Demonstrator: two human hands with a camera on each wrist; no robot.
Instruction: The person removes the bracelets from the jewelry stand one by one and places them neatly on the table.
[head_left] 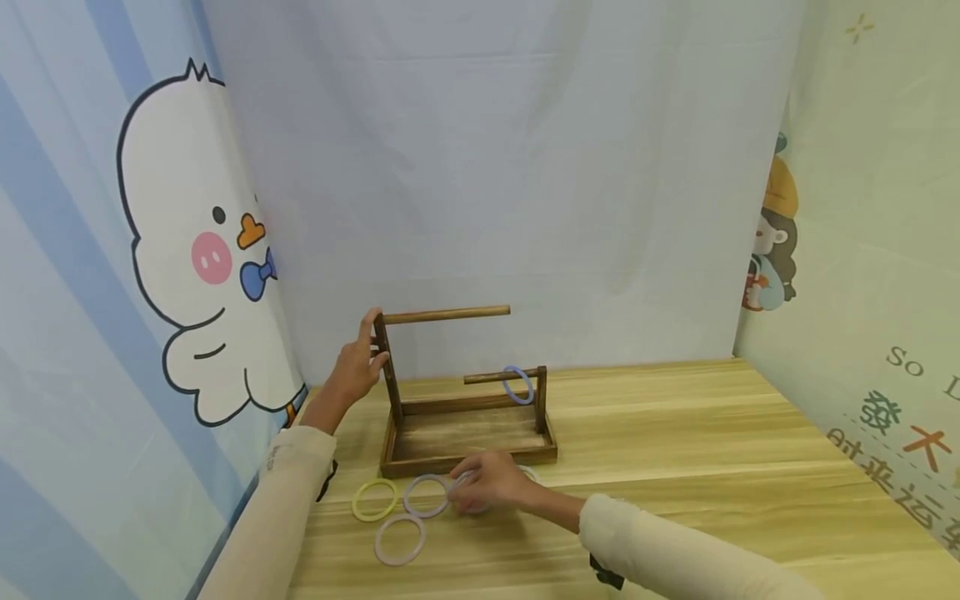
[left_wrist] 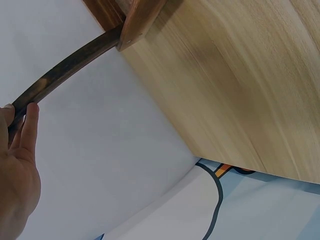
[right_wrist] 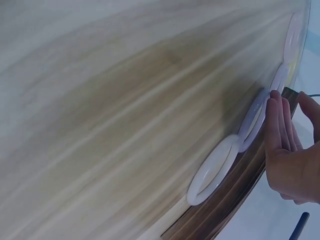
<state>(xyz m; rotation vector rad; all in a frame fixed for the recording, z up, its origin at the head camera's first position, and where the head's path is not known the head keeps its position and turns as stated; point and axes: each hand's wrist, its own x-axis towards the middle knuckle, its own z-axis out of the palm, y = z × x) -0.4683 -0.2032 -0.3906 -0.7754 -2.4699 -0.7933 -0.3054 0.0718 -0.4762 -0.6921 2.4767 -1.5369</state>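
A dark wooden rack [head_left: 391, 467] with a tray base stands on the table. Its tall left post carries a long bar [head_left: 450, 315]; its short right post holds a lower bar with a blue ring [head_left: 518, 386] hung on it. My left hand [head_left: 356, 367] holds the tall post [left_wrist: 65, 70] near its top, thumb and fingers on either side. Low in front of the tray, my right hand [head_left: 491, 483] hovers at a bluish-purple ring [right_wrist: 253, 120], its fingers fairly straight and thumb apart. Whether the fingertips touch that ring cannot be told.
On the table [head_left: 675, 467] lie a yellow ring [head_left: 375, 500], a lilac ring [head_left: 426, 497], a pinkish ring [head_left: 400, 540] and a white ring [right_wrist: 215, 170]. A pale curtain [head_left: 510, 167] hangs behind, with printed cloths at both sides.
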